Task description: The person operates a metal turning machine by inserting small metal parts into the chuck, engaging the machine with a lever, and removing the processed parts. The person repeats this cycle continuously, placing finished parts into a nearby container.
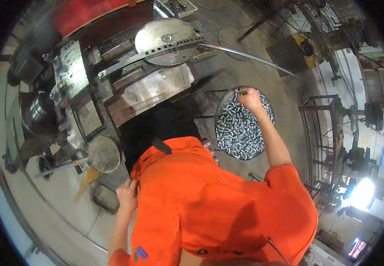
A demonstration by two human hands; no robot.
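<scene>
My right hand (250, 100) is over the far side of a round basin (219, 105) heaped with short, shiny metal cylinders (240, 133). Its fingers are curled together, and what they hold, if anything, is hidden. Down at my left side, my left hand (127, 195) is closed beside the hem of my orange shirt (192, 190). Whatever may be in its fingers does not show. Ahead of me stands a greasy machine with a round metal disc (167, 37) and a bar with a row of holes (152, 54) lying across it.
A long metal rod (249, 56) juts out to the right from the machine. Near my left hand are a round pan (104, 154), a brush (90, 176) and a dark tray (106, 198). A metal rack (322, 142) stands on the right, and a fan (314, 18) is beyond.
</scene>
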